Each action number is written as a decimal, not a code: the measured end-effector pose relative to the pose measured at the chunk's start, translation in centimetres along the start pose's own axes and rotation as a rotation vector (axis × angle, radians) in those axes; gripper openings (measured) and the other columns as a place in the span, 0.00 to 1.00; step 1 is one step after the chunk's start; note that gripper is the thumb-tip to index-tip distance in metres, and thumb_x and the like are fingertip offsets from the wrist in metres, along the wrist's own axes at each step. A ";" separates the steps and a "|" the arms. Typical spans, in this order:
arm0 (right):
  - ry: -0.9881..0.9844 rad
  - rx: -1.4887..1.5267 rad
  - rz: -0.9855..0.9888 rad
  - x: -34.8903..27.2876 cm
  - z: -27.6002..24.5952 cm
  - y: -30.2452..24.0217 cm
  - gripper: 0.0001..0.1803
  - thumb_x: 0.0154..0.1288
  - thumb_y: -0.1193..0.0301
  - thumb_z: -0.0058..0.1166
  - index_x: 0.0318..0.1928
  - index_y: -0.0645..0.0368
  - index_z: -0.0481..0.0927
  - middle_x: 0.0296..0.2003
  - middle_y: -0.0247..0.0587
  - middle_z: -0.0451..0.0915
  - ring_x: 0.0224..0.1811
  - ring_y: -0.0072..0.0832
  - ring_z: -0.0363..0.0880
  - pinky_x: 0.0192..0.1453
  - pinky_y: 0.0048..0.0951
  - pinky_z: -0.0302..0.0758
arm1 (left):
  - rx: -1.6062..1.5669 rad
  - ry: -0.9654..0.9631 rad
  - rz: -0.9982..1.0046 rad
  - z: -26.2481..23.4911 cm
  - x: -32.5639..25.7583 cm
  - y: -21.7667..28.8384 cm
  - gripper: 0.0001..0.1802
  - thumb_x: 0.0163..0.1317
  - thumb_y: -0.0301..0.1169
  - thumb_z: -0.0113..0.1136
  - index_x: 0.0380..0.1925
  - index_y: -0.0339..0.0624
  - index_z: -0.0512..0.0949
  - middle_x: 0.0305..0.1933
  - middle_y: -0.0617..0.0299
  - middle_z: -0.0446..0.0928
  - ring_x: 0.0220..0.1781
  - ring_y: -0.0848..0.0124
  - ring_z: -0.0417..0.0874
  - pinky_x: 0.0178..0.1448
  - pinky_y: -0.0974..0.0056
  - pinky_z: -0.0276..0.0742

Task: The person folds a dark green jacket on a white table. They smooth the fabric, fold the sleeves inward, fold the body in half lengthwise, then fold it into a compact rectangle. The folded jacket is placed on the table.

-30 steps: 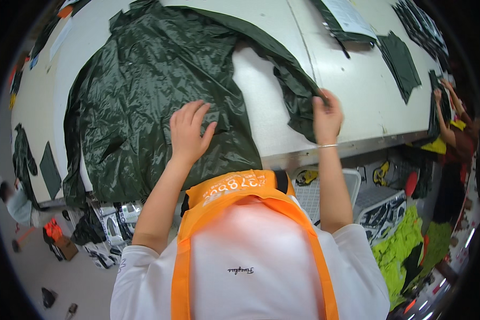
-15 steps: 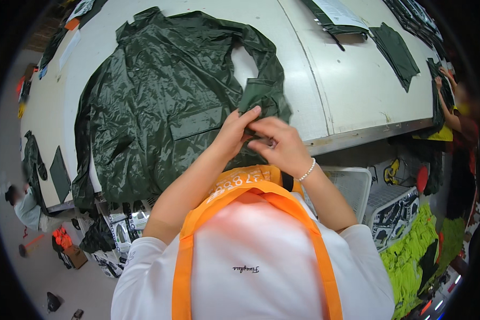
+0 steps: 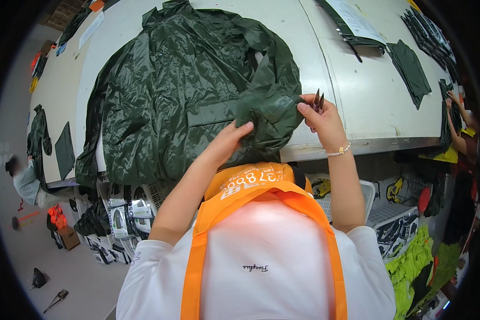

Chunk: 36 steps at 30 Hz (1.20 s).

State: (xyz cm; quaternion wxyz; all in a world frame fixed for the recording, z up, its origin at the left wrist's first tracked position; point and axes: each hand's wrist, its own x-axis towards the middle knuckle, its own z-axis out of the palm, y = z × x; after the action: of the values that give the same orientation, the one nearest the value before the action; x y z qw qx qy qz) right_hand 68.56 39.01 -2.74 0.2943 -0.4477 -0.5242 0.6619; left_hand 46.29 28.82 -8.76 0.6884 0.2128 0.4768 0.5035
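Observation:
A dark green, shiny rain jacket [image 3: 165, 80] lies spread on the white table, collar away from me. Its right-hand sleeve end [image 3: 272, 113] is bunched and raised between my hands. My left hand [image 3: 230, 137] grips the near left side of that sleeve end, thumb on top. On the other side, my right hand [image 3: 325, 124] pinches the sleeve's edge between thumb and finger. A small pair of thread snips [image 3: 318, 100] is tucked in the same hand, its pointed blades sticking up past the fingers. Part of the left fingers is hidden under the fabric.
Folded green garments [image 3: 409, 69] and a paper sheet [image 3: 357, 21] lie at the table's far right. Below the edge stand a white basket [image 3: 369, 197] and packaged goods [image 3: 125, 213]. Yellow-green garments [image 3: 410, 261] are heaped lower right. Other people work at both sides.
My hands have moved apart, the right one outward to the sleeve's far edge. The sleeve end is now spread and bunched between them, and the snips' blades have come into sight.

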 end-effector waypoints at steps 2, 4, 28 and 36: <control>-0.047 -0.051 -0.070 0.0 0.2 -0.8 0.10 0.61 0.71 0.58 0.42 0.61 0.80 0.25 0.23 0.73 0.25 0.10 0.64 0.28 0.14 0.62 | 0.564 0.185 0.183 -0.6 0.4 -0.3 0.39 0.58 0.34 0.62 0.66 0.38 0.56 0.67 0.51 0.62 0.67 0.59 0.65 0.68 0.55 0.60; -0.123 -0.046 -0.064 0.1 0.2 -1.0 0.08 0.62 0.71 0.57 0.41 0.60 0.80 0.24 0.21 0.71 0.23 0.10 0.62 0.26 0.14 0.60 | 0.689 0.169 0.494 0.2 0.6 2.6 0.41 0.57 0.32 0.62 0.68 0.39 0.53 0.68 0.52 0.60 0.69 0.60 0.62 0.69 0.59 0.56; 0.136 -0.545 -0.650 0.2 3.7 -0.7 0.05 0.59 0.77 0.57 0.35 0.60 0.75 0.27 0.41 0.79 0.25 0.32 0.78 0.29 0.27 0.73 | 0.642 -0.152 0.341 5.0 1.9 7.0 0.14 0.52 0.27 0.66 0.40 0.35 0.80 0.36 0.67 0.80 0.36 0.81 0.76 0.43 0.74 0.72; 0.150 -0.472 -0.518 0.1 4.2 -0.7 0.06 0.63 0.74 0.54 0.39 0.61 0.73 0.30 0.41 0.77 0.27 0.28 0.75 0.32 0.25 0.72 | 0.848 0.023 0.277 5.1 1.5 7.3 0.10 0.52 0.29 0.65 0.34 0.36 0.82 0.30 0.68 0.80 0.31 0.83 0.74 0.38 0.76 0.71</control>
State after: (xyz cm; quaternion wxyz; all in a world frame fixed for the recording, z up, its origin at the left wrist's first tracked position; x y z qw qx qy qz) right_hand 64.62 37.49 -1.94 0.3784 -0.4029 -0.7358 0.3913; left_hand 47.23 34.02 -1.44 0.4608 0.5326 0.6158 0.3534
